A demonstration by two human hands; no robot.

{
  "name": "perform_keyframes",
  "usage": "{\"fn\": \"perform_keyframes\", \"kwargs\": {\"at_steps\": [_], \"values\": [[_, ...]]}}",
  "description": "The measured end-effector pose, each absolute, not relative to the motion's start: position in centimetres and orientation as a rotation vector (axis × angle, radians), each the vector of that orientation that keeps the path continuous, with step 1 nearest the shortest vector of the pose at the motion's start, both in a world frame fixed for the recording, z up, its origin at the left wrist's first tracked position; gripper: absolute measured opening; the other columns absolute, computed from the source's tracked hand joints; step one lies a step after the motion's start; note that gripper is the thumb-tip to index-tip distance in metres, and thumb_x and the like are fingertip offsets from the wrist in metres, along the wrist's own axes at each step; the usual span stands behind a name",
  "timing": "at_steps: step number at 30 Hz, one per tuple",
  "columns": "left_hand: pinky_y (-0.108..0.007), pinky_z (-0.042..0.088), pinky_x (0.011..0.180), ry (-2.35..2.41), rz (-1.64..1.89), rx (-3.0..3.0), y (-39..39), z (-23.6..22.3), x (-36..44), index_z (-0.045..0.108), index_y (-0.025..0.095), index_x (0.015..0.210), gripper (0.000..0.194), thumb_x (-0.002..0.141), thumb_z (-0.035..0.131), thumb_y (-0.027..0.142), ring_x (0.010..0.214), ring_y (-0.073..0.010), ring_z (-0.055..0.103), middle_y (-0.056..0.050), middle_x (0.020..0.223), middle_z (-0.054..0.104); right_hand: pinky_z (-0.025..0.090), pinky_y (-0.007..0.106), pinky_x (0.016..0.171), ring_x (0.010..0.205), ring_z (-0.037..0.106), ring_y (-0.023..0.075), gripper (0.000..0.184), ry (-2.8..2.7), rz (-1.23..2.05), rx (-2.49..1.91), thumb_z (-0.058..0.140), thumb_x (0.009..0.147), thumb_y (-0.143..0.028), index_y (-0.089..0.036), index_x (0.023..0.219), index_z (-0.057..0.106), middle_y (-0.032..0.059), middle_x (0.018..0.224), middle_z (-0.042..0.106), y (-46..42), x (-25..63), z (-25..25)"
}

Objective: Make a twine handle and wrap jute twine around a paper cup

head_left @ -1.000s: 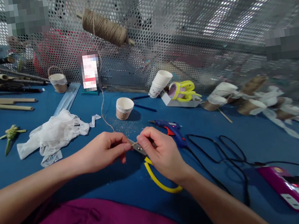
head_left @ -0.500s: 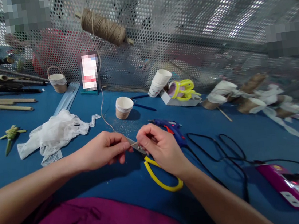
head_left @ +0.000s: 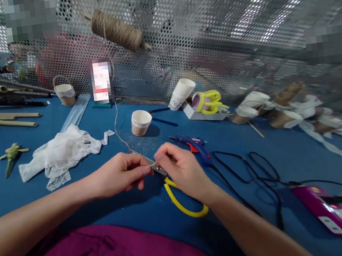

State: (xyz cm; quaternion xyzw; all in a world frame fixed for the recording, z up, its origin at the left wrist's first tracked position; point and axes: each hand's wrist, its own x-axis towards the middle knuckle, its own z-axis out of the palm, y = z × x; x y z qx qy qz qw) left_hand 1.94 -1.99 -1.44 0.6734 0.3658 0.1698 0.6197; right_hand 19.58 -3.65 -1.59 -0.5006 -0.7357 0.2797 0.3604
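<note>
Brown twine (head_left: 153,164) is stretching in a short span between the two hands, low over the blue counter (head_left: 138,216). The left hand (head_left: 123,174) is reaching in from the lower left, its forearm slanting gently upward; the thumb and index finger are pressing together on the twine, while the other fingers are curling loosely beneath. The right hand (head_left: 181,168) is coming from the lower right on a steeper forearm, turning its back partly up to the camera; its thumb and bent forefinger are meeting on the other end of the span, with the remaining fingers partly hidden. The fingertips of both hands are facing each other, near but apart.

Under them, scissors (head_left: 188,211) are lying on the counter, the metal blades passing below the span and the yellow handles pointing toward the person, partly behind the right hand. A strand is also running from the spool (head_left: 116,30) on the mesh panel (head_left: 156,62) down to the counter, ending near the blade tips and the left hand.

A wrapped cup (head_left: 141,123) is standing upright beyond the hands. A blue glue gun (head_left: 200,149) is resting just beyond the right hand, and crumpled white lace (head_left: 63,152) is lying beyond the left forearm.
</note>
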Motion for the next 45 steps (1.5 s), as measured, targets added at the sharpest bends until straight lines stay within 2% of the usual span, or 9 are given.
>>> {"fn": "perform_keyframes", "kwargs": {"at_steps": [6, 10, 13, 16, 20, 25, 29, 37, 45], "values": [[-0.015, 0.026, 0.037, 0.846, 0.393, 1.558, -2.2, -1.5, 2.1, 0.048, 0.016, 0.078, 0.015, 0.085, 0.045, 0.029, 0.037, -0.0034, 0.035, 0.006, 0.053, 0.053, 0.03, 0.024, 0.047, 0.046, 0.035, 0.0082, 0.045, -1.963, 0.542, -1.339, 0.037, 0.087, -0.049, -0.02, 0.053, 0.036, -0.0043, 0.048, 0.038, -3.7, 19.4, -2.4], [-0.015, 0.025, 0.037, 0.838, 0.393, 1.526, -2.1, -1.3, 2.1, 0.049, 0.016, 0.077, 0.017, 0.085, 0.044, 0.03, 0.036, -0.0035, 0.034, 0.006, 0.053, 0.052, 0.036, 0.023, 0.047, 0.051, 0.045, 0.0096, 0.05, -1.777, 0.917, -1.321, 0.025, 0.088, -0.056, -0.018, 0.068, 0.05, -0.0005, 0.058, 0.049, -3.6, 19.7, -1.8], [-0.016, 0.025, 0.038, 0.835, 0.399, 1.519, -2.0, -1.2, 2.1, 0.049, 0.016, 0.077, 0.016, 0.084, 0.044, 0.029, 0.037, -0.004, 0.035, 0.006, 0.053, 0.053, 0.037, 0.021, 0.046, 0.051, 0.045, 0.0082, 0.041, -1.662, 1.124, -1.31, 0.038, 0.084, -0.056, -0.018, 0.071, 0.05, -0.0019, 0.06, 0.05, -3.6, 19.8, -1.2], [-0.016, 0.027, 0.041, 0.819, 0.427, 1.567, -1.9, -1.3, 2.0, 0.049, 0.015, 0.077, 0.015, 0.084, 0.044, 0.027, 0.041, -0.0045, 0.036, 0.005, 0.055, 0.053, 0.031, 0.018, 0.042, 0.045, 0.039, 0.005, 0.036, -1.519, 1.383, -1.27, 0.056, 0.076, -0.051, -0.019, 0.066, 0.044, -0.0056, 0.055, 0.046, -3.7, 19.5, -1.2], [-0.018, 0.029, 0.045, 0.761, 0.519, 1.62, -2.0, -1.5, 1.9, 0.051, 0.014, 0.078, 0.015, 0.083, 0.044, 0.027, 0.047, -0.0054, 0.038, 0.004, 0.058, 0.053, 0.024, 0.017, 0.037, 0.041, 0.035, 0.004, 0.039, -1.258, 1.722, -1.146, 0.053, 0.075, -0.057, -0.018, 0.07, 0.046, -0.0058, 0.052, 0.046, -3.5, 19.5, -1.2], [-0.019, 0.03, 0.049, 0.758, 0.625, 1.714, -1.9, -1.2, 1.7, 0.052, 0.014, 0.075, 0.013, 0.081, 0.047, 0.023, 0.054, -0.0065, 0.041, 0.003, 0.061, 0.051, 0.027, 0.018, 0.039, 0.039, 0.033, 0.0038, 0.036, -1.356, 1.195, -1.246, 0.058, 0.075, -0.048, -0.019, 0.062, 0.042, -0.0088, 0.046, 0.038, -2.3, 22.6, 0.0], [-0.019, 0.032, 0.048, 0.821, 0.597, 1.697, -1.4, -0.5, 1.6, 0.05, 0.015, 0.076, 0.012, 0.08, 0.048, 0.026, 0.052, -0.0063, 0.041, 0.003, 0.064, 0.052, 0.038, 0.021, 0.046, 0.049, 0.047, 0.0081, 0.027, -1.408, 0.592, -1.641, 0.064, 0.067, -0.042, -0.019, 0.073, 0.052, -0.0039, 0.057, 0.052, -0.6, 27.0, -0.4], [-0.018, 0.028, 0.042, 0.864, 0.585, 1.502, -1.2, 0.1, 1.3, 0.047, 0.015, 0.076, 0.018, 0.076, 0.055, 0.031, 0.044, -0.0044, 0.041, 0.005, 0.059, 0.052, 0.041, 0.024, 0.047, 0.045, 0.047, 0.0098, 0.029, -1.365, 0.517, -1.865, 0.049, 0.073, -0.047, -0.018, 0.066, 0.05, -0.0018, 0.053, 0.052, -0.2, 30.2, -2.4], [-0.017, 0.026, 0.04, 0.829, 0.672, 1.275, -1.3, -0.3, 1.2, 0.046, 0.015, 0.074, 0.021, 0.072, 0.06, 0.03, 0.041, -0.0027, 0.04, 0.006, 0.056, 0.05, 0.039, 0.029, 0.061, 0.065, 0.059, 0.0207, 0.011, -1.527, 0.361, -2.148, 0.059, 0.062, -0.018, -0.02, 0.053, 0.052, 0.0039, 0.056, 0.059, 0.2, 31.1, -2.9]]}}
